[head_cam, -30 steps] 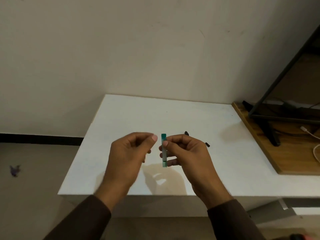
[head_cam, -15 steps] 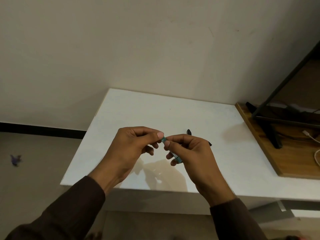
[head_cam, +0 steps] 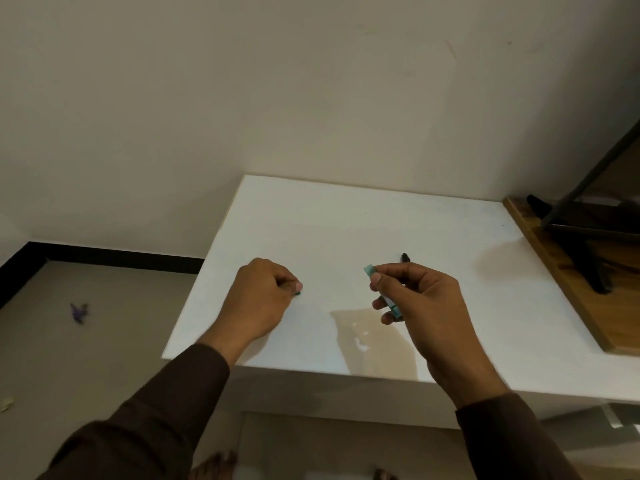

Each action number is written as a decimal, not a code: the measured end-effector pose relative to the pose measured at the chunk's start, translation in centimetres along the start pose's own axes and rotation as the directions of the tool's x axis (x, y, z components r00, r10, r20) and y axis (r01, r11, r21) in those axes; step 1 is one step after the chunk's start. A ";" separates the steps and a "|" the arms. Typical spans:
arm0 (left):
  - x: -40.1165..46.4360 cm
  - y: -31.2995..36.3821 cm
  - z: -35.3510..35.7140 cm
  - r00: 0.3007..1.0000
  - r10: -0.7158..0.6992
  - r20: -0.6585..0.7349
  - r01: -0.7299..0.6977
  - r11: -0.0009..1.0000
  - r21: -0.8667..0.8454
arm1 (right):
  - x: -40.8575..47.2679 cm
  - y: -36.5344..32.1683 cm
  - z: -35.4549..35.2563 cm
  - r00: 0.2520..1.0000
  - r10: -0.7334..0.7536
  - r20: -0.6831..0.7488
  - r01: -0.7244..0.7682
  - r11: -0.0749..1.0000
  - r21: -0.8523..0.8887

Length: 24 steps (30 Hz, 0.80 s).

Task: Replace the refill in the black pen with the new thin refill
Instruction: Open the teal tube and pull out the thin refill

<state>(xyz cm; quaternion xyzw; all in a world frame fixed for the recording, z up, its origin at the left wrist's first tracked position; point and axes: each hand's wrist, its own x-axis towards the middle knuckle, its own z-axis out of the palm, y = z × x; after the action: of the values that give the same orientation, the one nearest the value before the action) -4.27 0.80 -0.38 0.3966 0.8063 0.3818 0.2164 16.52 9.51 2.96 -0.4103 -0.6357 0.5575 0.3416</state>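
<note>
My right hand pinches a small teal case, tilted with its open top end up and to the left. My left hand rests low over the white table, fingers closed on a tiny teal piece that shows at its fingertips. Behind my right hand lies the black pen on the table; only its far end shows, the rest is hidden by the hand. No loose thin refill is visible.
A wooden board with a black monitor stand sits at the table's right edge. The wall stands right behind the table. A small purple scrap lies on the floor to the left.
The hands were together at the teal case; now they have parted. My left hand moved left and down to the table with a small teal piece, while my right hand keeps the case.
</note>
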 end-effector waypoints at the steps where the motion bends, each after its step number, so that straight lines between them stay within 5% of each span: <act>1: 0.0 0.0 0.1 1.000 -0.002 -0.016 0.002 1.000 0.003 | 0.0 0.1 0.0 1.000 0.002 -0.006 -0.002 1.000 0.001; 7: -0.3 0.3 -0.2 0.998 -0.019 -0.066 0.018 1.000 -0.014 | -0.1 0.1 0.2 1.000 0.017 -0.010 -0.017 1.000 -0.004; 12: -0.9 2.1 -0.4 0.984 -0.015 -0.180 -0.028 0.971 -0.236 | 0.0 -0.2 0.1 1.000 -0.012 -0.007 0.012 1.000 -0.016; 18: -2.6 4.6 2.2 0.977 0.033 0.212 0.092 0.829 -0.552 | -0.4 -0.3 0.3 0.984 -0.180 0.012 0.174 0.929 -0.328; 24: -2.4 4.6 1.9 0.948 0.059 0.312 0.174 0.727 -0.664 | -0.7 -0.6 0.7 0.967 -0.247 0.054 0.240 0.832 -0.500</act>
<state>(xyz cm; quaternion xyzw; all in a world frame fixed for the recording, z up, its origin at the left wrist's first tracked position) 0.61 1.51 2.17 0.3185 0.5760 0.5771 0.4835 16.13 8.59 3.51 -0.4043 -0.8037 0.3217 0.2950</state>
